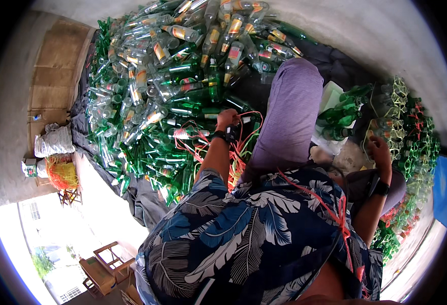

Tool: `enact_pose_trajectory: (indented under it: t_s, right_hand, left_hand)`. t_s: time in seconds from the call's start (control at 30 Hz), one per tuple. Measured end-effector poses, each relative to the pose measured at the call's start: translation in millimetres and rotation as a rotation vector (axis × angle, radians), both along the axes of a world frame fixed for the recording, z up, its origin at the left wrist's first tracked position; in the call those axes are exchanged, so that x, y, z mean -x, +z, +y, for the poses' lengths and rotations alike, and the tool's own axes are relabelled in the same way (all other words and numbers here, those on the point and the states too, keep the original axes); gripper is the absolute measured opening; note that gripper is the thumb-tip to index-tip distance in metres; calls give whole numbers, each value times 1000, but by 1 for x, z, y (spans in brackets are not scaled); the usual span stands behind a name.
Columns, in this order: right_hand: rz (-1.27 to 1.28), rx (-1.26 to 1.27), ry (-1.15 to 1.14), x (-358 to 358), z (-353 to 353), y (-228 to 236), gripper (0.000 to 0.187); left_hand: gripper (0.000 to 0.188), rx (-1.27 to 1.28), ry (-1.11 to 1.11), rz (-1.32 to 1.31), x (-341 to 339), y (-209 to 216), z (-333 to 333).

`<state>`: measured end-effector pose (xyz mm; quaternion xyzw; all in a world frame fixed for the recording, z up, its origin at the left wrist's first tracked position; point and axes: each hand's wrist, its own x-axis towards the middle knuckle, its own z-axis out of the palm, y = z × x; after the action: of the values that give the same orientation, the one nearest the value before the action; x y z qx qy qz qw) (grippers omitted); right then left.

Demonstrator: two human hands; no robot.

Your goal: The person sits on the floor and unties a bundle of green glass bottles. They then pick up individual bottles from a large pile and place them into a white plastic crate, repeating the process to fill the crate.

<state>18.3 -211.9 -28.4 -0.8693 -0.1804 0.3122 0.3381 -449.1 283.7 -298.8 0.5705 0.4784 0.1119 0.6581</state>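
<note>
My left hand (227, 120) is closed at the near side of a large bottle heap, left of my raised knee. A loose tangle of red string (201, 152) spreads around it, and a strand runs off from its fingers. My right hand (380, 150) is lowered on the other side, its fingers curled in a pinch on a thin pale-yellow string (368, 133). Just beyond it, several green bottles (341, 118) lie together on a pale tray-like piece (330, 96). Next to that hand, clear bottles (385, 123) are wrapped in knotted yellow string.
Loose green and clear bottles (147, 91) form the heap on dark sheeting (147, 201). Stacked bottles in coloured string netting (411, 152) line the right wall. My purple-clad knee (292, 101) rises between my hands. Wooden furniture (99, 274) and a stool with coloured string (63, 175) stand left.
</note>
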Motion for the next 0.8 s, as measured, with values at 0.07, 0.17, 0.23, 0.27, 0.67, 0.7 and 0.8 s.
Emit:
enact_pose_trajectory:
  t_s: [0.07,0.17,0.23,0.27,0.67,0.7,0.8]
  right_hand:
    - [6,51,-93,7,-32,-3,37]
    - [-14,39,-67,4,-24,-4,37]
    - [4,35,-73,3,-22,-5,37]
    - [12,34,-80,3,-22,-4,37]
    - [139,62,-122,-3,-22,-22,34]
    - [149,59,-129,-3,-22,-23,33]
    - [163,55,-157,-2,-27,-23,32]
  left_hand:
    - [11,410,439,-184,-60,39,2]
    - [51,429,717,-259,-53,50,38]
    - [65,489,833,-283,-53,47,55]
    - [72,521,888,-293,-53,44,62]
    - [65,525,861,-401,-50,23,110]
    - [66,532,875,-404,-53,27,110]
    - [73,560,865,-438,-66,34,99]
